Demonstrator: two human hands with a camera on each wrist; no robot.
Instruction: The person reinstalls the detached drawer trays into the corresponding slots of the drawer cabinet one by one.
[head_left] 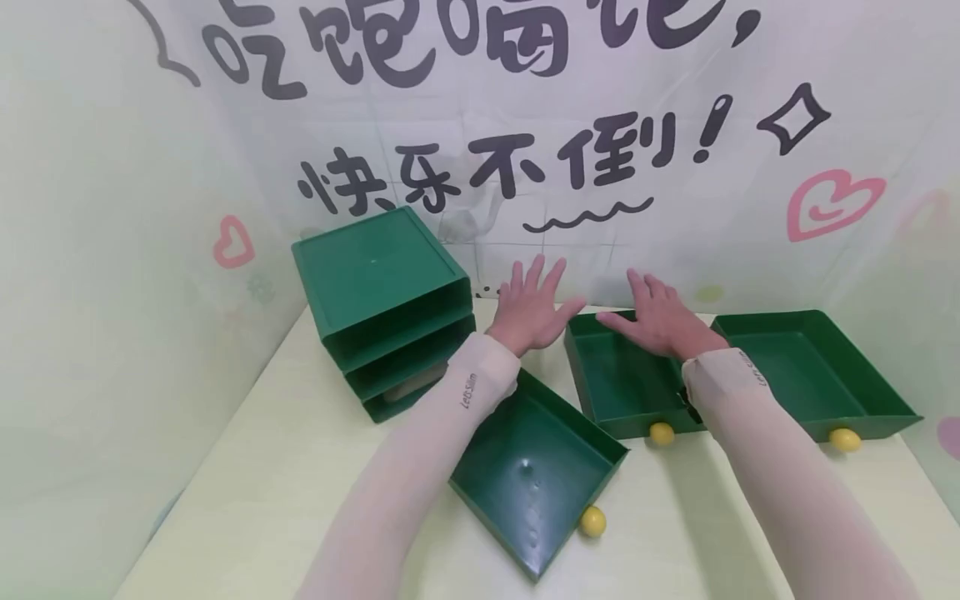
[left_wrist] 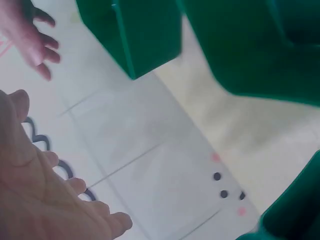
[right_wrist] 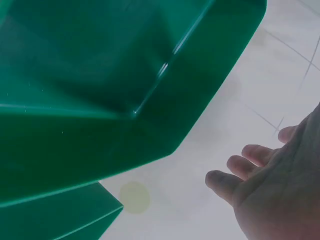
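Both hands hang above the table with fingers spread, neither holding anything. In the head view my left hand (head_left: 529,310) is between the green cabinet (head_left: 382,275) and the middle drawer, over the far corner of a tilted green drawer (head_left: 525,475). My right hand (head_left: 663,321) hovers over the middle green drawer (head_left: 622,375), hiding part of it. A third green drawer (head_left: 817,367) lies further right. Each drawer has a round yellow knob (head_left: 592,522) on its front. The left wrist view shows the left palm (left_wrist: 45,185); the right wrist view shows the right palm (right_wrist: 280,195).
The cabinet's front shows several open slots, with something pale (head_left: 416,382) in a lower one. A printed white cloth (head_left: 480,108) with dark lettering and pink hearts hangs behind the pale table (head_left: 277,500). A wall (head_left: 112,250) borders the left side.
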